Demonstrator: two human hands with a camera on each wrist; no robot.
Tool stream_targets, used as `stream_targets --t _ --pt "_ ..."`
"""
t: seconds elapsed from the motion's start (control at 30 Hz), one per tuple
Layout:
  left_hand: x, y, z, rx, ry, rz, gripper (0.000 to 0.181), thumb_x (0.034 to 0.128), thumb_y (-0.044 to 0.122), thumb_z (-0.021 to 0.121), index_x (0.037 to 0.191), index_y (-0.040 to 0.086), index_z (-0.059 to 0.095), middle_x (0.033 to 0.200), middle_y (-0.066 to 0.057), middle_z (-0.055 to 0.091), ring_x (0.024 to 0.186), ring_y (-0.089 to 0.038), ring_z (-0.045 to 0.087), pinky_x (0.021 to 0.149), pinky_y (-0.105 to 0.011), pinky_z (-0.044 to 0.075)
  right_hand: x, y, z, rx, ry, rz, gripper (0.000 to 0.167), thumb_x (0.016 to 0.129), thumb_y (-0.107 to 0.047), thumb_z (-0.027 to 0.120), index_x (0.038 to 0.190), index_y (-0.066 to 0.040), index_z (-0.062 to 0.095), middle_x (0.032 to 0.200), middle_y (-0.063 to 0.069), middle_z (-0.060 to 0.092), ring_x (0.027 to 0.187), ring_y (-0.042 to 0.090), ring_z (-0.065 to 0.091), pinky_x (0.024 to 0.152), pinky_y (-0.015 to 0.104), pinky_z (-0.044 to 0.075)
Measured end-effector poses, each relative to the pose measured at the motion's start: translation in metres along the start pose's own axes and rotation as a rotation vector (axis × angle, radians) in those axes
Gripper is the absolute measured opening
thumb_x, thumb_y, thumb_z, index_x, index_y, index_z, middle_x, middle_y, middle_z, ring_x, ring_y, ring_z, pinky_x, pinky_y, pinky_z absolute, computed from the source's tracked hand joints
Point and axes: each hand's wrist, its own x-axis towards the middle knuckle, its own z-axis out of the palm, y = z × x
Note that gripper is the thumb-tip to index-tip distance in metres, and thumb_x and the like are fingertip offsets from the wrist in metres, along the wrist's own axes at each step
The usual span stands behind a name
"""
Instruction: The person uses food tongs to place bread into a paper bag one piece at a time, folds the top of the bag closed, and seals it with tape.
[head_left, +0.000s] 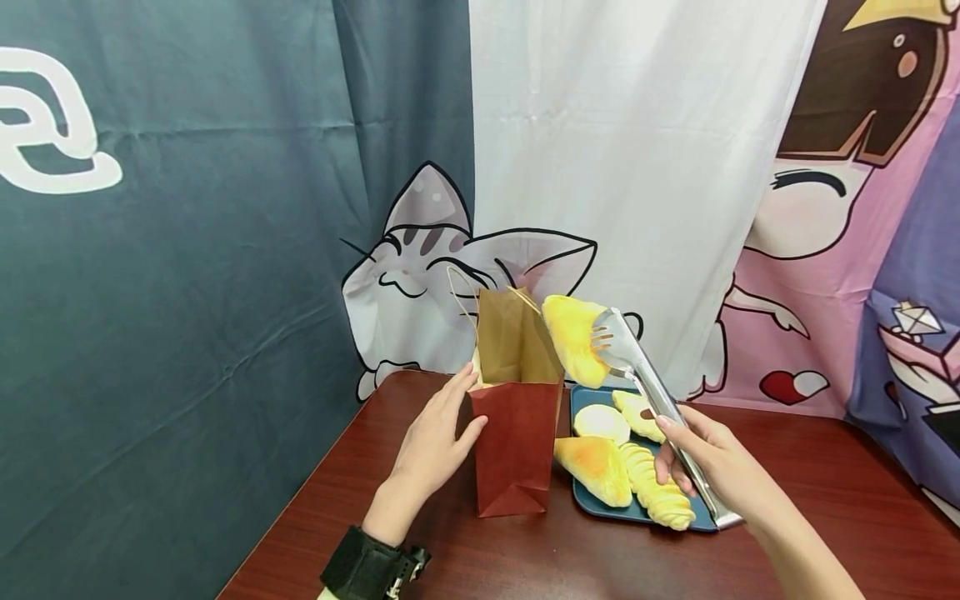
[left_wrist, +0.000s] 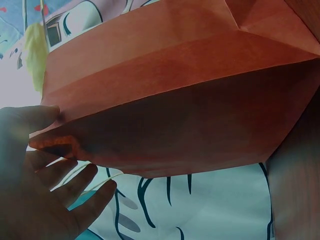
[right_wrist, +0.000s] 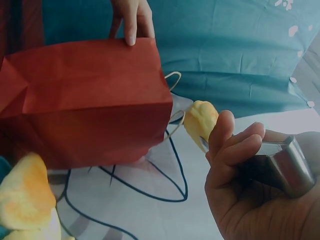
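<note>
A red-brown paper bag (head_left: 513, 450) with thin cord handles stands upright on the table, its top open. My left hand (head_left: 429, 442) touches the bag's upper left side. Its fingers are spread and nearly straight; the thumb lies against the front face, as the left wrist view also shows. My right hand (head_left: 712, 458) grips metal tongs (head_left: 654, 383) along their arms. Between the tongs' fork-like tips, a yellow bread piece (head_left: 572, 342) is pinched in the air, just right of the bag's opening. In the right wrist view that bread (right_wrist: 201, 120) appears beyond the fingers.
To the bag's right lies a blue tray (head_left: 583, 398) bearing a round bun (head_left: 602, 423), a triangular bread (head_left: 597, 469), a spiral bread roll (head_left: 654, 490) and another bread (head_left: 636, 412). The dark red wooden table (head_left: 517, 567) ends at printed curtains (head_left: 645, 167).
</note>
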Motion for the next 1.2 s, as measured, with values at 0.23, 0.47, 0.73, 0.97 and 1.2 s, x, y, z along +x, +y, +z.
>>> stream_targets --t 0.23,0.47,0.73,0.97,1.2 --pt "0.0 0.0 0.0 -0.002 -0.002 -0.006 0.06 0.0958 0.027 0.067 0.15 0.014 0.045 0.16 0.003 0.04 0.142 -0.022 0.046 0.113 -0.044 0.043 0.013 -0.007 0.011 0.007 -0.001 0.0 0.015 0.108 -0.022 0.041 0.11 -0.022 0.056 0.066 -0.001 0.064 0.049 0.003 0.048 0.038 0.026 0.041" --pt "0.0 0.0 0.001 -0.004 -0.006 -0.008 0.06 0.0962 0.028 0.066 0.15 0.015 0.044 0.16 0.003 0.039 0.142 -0.022 0.046 0.113 -0.044 0.043 0.025 -0.012 0.02 0.009 -0.004 0.008 0.021 0.108 -0.023 0.043 0.119 -0.011 0.055 0.066 0.0 0.063 0.049 0.004 0.048 0.04 0.023 0.041" --pt "-0.001 0.0 0.001 0.002 -0.002 -0.009 0.06 0.0959 0.028 0.067 0.15 0.016 0.045 0.16 0.002 0.04 0.142 -0.022 0.046 0.112 -0.043 0.044 0.036 -0.017 0.031 -0.014 -0.004 0.041 0.035 0.107 -0.028 0.044 0.119 0.004 0.046 0.065 0.001 0.063 0.049 0.005 0.047 0.044 0.022 0.041" --pt "-0.001 0.0 0.0 -0.002 -0.004 -0.011 0.06 0.0958 0.028 0.067 0.15 0.016 0.044 0.16 0.002 0.04 0.142 -0.022 0.046 0.113 -0.044 0.044 0.045 -0.012 0.036 -0.037 -0.005 0.036 0.039 0.107 -0.027 0.044 0.122 0.009 0.046 0.063 0.001 0.062 0.049 0.004 0.048 0.046 0.021 0.045" --pt "-0.001 0.001 -0.001 0.0 -0.008 -0.012 0.061 0.0958 0.028 0.067 0.151 0.015 0.044 0.16 0.002 0.039 0.142 -0.022 0.046 0.112 -0.044 0.044 0.047 -0.008 0.039 -0.07 0.015 0.078 0.044 0.106 -0.029 0.048 0.128 0.009 0.046 0.063 0.003 0.062 0.049 0.005 0.048 0.046 0.021 0.045"
